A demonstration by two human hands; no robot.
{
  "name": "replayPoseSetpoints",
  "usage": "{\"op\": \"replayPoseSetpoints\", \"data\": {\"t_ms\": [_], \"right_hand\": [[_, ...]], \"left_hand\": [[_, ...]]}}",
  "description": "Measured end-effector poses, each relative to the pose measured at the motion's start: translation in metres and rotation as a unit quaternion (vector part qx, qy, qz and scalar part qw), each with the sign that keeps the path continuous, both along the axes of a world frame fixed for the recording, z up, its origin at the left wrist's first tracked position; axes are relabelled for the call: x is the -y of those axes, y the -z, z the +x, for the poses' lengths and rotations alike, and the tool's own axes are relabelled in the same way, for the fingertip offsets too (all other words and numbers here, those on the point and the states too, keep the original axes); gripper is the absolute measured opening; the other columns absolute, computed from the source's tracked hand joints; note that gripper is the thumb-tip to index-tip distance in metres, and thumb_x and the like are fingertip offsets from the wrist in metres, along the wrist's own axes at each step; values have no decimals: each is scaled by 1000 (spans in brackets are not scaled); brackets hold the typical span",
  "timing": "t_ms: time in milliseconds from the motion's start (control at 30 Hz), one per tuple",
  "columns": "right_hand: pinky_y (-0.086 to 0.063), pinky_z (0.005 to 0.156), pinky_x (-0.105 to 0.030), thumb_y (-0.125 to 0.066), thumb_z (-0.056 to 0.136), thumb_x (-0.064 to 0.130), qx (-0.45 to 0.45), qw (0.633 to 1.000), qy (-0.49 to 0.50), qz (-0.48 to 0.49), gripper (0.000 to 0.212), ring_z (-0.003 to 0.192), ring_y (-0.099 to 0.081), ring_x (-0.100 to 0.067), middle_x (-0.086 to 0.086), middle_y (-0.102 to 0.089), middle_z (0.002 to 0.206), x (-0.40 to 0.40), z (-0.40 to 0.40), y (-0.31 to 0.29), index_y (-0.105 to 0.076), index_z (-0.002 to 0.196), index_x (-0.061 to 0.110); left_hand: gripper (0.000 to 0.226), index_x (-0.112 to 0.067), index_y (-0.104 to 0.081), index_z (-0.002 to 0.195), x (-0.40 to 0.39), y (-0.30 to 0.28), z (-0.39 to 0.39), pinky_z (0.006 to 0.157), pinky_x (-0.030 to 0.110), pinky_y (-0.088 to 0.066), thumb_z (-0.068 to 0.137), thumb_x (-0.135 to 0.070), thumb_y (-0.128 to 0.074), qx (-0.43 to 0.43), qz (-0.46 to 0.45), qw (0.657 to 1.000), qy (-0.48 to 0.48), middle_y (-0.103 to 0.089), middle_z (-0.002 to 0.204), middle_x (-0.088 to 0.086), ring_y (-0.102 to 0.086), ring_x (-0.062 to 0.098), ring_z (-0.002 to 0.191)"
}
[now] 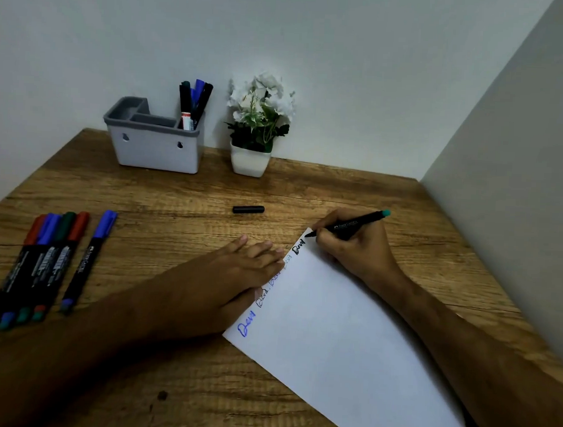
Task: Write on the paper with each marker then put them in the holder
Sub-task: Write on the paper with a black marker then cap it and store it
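Note:
A white sheet of paper (342,338) lies slanted on the wooden table, with several written words along its left edge. My right hand (353,245) grips an uncapped black marker (354,223), its tip on the paper's far corner beside fresh black writing. My left hand (239,269) lies flat on the paper's left edge, fingers straight. The marker's black cap (248,209) lies on the table beyond the paper. Several capped markers (42,261) lie in a row at the left. A grey and white holder (154,146) at the back has several markers (194,103) standing in its right compartment.
A small white pot with white flowers (256,128) stands right of the holder against the wall. Another wall closes off the table's right side. The holder's left compartments show nothing inside.

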State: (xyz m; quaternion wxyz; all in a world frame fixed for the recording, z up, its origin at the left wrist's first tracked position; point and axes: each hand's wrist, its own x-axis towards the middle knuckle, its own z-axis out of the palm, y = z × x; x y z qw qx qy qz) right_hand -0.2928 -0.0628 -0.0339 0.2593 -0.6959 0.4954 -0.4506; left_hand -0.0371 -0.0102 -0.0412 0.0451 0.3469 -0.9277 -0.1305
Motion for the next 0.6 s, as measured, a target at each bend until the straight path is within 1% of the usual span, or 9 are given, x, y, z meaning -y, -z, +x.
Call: {"op": "replayPoseSetpoints", "data": {"t_ms": [100, 200, 233, 333, 400, 467, 533, 600], "right_hand": [[-50, 62, -20, -68, 73, 7, -2, 1000, -4, -10, 9, 68, -67, -6, -6, -77, 77, 1, -1, 1, -77, 75, 8], [-49, 64, -17, -68, 74, 4, -26, 999, -17, -24, 9, 68, -66, -2, -3, -77, 75, 1, 0, 0, -77, 76, 5], [-49, 64, -16, -68, 73, 3, -34, 999, -20, -30, 9, 68, -65, 0, 0, -75, 73, 0, 0, 0, -76, 74, 6], [-47, 61, -15, -67, 72, 3, -34, 999, -19, -35, 8, 64, -63, 1, 4, -72, 68, 1, -1, -1, -75, 71, 6], [-49, 63, -17, -67, 72, 5, -31, 999, -20, -31, 9, 67, -65, -3, 0, -75, 72, 2, -1, 0, -76, 73, 7], [-48, 63, -17, -66, 74, 6, -29, 999, -20, -25, 10, 68, -65, -3, -1, -76, 75, 2, 0, 1, -76, 75, 8], [-45, 61, -16, -66, 74, 4, -25, 999, -18, -24, 9, 64, -61, 0, 1, -73, 71, 2, -1, 0, -75, 74, 7], [-43, 59, -14, -66, 74, 2, -25, 999, -22, -26, 9, 62, -60, 2, 6, -70, 66, 2, -2, 0, -74, 73, 6]], "left_hand": [[67, -31, -6, 156, 1, 1, 0, 118, 22, 16, 92, -51, -3, 4, 2, 1000, -2, 6, 162, -18, 20, -8, 144], [68, -33, -5, 155, 4, 5, 1, 123, 29, 9, 94, -60, 4, 0, -5, 1000, 4, 6, 162, -19, 18, -8, 145], [68, -33, -5, 156, 3, 5, 1, 122, 28, 10, 94, -60, 3, 1, -6, 1000, 3, 7, 162, -19, 19, -8, 145], [64, -32, -5, 156, 0, -1, 0, 114, 15, 20, 94, -50, -6, 3, 0, 1000, -6, 8, 161, -21, 21, -11, 143], [64, -32, -5, 156, -2, -3, -1, 113, 14, 21, 94, -48, -7, 3, 0, 1000, -6, 7, 162, -20, 21, -11, 143], [61, -32, -6, 156, -2, -3, 0, 113, 14, 20, 97, -47, -8, 1, -2, 1000, -8, 6, 162, -20, 20, -11, 143], [56, -31, -7, 157, -3, -4, -1, 113, 13, 21, 102, -41, -14, -1, -1, 1000, -10, 6, 162, -20, 20, -11, 143], [56, -31, -7, 157, -3, -5, -1, 113, 13, 20, 102, -41, -14, -3, 1, 1000, -11, 6, 161, -20, 19, -10, 143]]}}
